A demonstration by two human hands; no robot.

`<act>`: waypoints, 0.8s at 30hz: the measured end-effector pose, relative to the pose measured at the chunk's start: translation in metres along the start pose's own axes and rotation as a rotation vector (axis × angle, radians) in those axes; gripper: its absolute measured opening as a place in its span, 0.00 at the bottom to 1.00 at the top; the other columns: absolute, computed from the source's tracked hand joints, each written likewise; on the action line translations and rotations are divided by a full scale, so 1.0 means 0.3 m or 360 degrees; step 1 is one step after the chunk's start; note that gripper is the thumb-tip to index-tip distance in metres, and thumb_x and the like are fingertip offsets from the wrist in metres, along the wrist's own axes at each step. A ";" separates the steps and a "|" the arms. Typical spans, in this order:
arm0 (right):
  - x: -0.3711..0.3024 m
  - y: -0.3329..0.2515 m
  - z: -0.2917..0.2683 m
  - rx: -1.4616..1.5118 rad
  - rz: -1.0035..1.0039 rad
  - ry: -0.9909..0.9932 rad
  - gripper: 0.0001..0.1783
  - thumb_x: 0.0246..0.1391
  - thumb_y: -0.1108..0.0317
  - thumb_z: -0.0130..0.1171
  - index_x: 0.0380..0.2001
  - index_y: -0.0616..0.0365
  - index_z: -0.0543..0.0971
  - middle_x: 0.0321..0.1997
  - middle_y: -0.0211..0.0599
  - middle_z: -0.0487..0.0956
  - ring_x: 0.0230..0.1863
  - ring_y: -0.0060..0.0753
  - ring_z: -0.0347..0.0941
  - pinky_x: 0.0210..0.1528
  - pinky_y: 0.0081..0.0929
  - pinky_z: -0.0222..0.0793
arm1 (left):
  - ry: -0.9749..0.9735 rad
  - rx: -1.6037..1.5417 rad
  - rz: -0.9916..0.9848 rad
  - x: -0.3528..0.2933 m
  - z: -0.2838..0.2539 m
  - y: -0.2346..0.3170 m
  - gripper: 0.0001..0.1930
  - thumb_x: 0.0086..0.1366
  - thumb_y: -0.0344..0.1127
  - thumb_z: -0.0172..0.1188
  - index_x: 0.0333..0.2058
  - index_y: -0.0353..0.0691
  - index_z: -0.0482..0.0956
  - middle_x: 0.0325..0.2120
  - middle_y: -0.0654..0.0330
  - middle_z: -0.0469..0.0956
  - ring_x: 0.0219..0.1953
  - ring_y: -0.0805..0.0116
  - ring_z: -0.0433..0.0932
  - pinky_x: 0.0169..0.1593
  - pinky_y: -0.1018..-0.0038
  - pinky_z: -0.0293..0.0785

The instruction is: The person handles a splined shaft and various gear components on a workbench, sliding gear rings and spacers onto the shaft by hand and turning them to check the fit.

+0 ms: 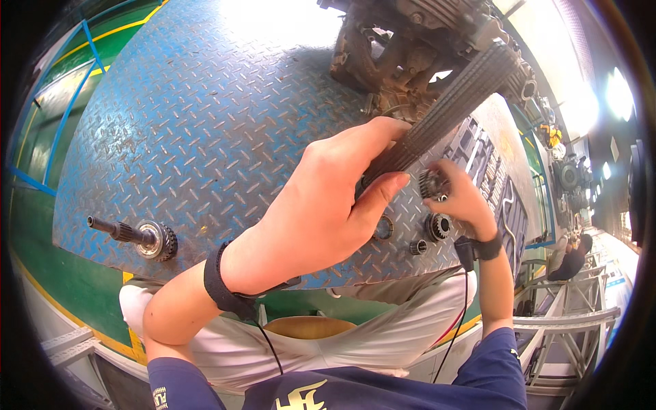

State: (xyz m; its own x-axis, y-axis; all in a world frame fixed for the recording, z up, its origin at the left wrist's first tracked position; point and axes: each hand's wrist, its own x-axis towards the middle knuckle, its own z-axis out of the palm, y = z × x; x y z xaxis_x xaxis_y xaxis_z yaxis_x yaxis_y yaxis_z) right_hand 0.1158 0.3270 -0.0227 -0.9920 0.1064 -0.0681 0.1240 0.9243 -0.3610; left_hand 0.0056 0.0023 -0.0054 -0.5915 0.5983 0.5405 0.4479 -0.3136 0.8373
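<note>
My left hand (321,198) is closed around the lower end of a long dark splined shaft (447,106). The shaft slants up and to the right, toward the viewer of the table. Beside it, the fingers of my right hand (467,195) grip a toothed metal gear (430,184), partly hidden by them. Just below that hand, a second gear (439,226) and a small toothed collar (417,247) rest on the plate. A metal ring (386,227) lies left of them, partly behind my left hand. Away to the left, a shaft with a gear (140,238) lies on its side.
The blue diamond-plate tabletop (225,150) carries a rusty engine or gearbox assembly (383,61) at the far right. An open tool case (488,160) with several tools sits along the right edge. Blue railings (51,174) stand at the left.
</note>
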 end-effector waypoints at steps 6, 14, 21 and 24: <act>-0.056 -0.006 -0.136 0.0933 -0.0161 0.0505 0.39 0.44 0.73 0.70 0.62 0.64 0.69 0.59 0.36 0.74 0.53 0.27 0.74 0.54 0.26 0.73 | -0.0015 -0.0012 -0.0078 0.006 -0.011 0.012 0.17 0.66 0.19 0.59 0.53 0.27 0.72 0.40 0.54 0.82 0.44 0.69 0.83 0.53 0.71 0.78; -0.055 -0.200 -0.206 0.1510 -0.0628 0.1094 0.41 0.53 0.54 0.73 0.59 0.70 0.66 0.55 0.48 0.75 0.52 0.43 0.79 0.56 0.45 0.80 | -0.0004 0.0056 0.0015 -0.007 0.004 0.019 0.17 0.64 0.19 0.62 0.51 0.28 0.75 0.36 0.54 0.82 0.41 0.68 0.84 0.50 0.71 0.79; -0.003 -0.456 -0.312 0.1535 -0.1009 0.1251 0.39 0.58 0.60 0.69 0.61 0.78 0.66 0.58 0.60 0.75 0.58 0.59 0.77 0.65 0.52 0.74 | 0.0043 0.0119 0.0186 -0.021 0.049 0.041 0.18 0.62 0.21 0.64 0.50 0.31 0.75 0.35 0.46 0.81 0.38 0.53 0.84 0.44 0.67 0.79; 0.027 -0.530 -0.306 0.1488 -0.1173 0.1244 0.38 0.58 0.59 0.68 0.60 0.79 0.68 0.59 0.63 0.75 0.58 0.64 0.76 0.66 0.53 0.72 | 0.0038 0.0084 0.0159 -0.029 0.049 0.042 0.18 0.62 0.21 0.64 0.50 0.31 0.75 0.36 0.45 0.81 0.38 0.50 0.83 0.43 0.66 0.78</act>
State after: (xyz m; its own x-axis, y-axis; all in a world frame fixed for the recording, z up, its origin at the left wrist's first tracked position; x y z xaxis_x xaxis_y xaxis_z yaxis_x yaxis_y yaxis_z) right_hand 0.0858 0.2148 0.1196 -0.5557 0.1710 0.8136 -0.7531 0.3110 -0.5797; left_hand 0.0262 0.0041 -0.0006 -0.5576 0.5481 0.6234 0.5398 -0.3312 0.7739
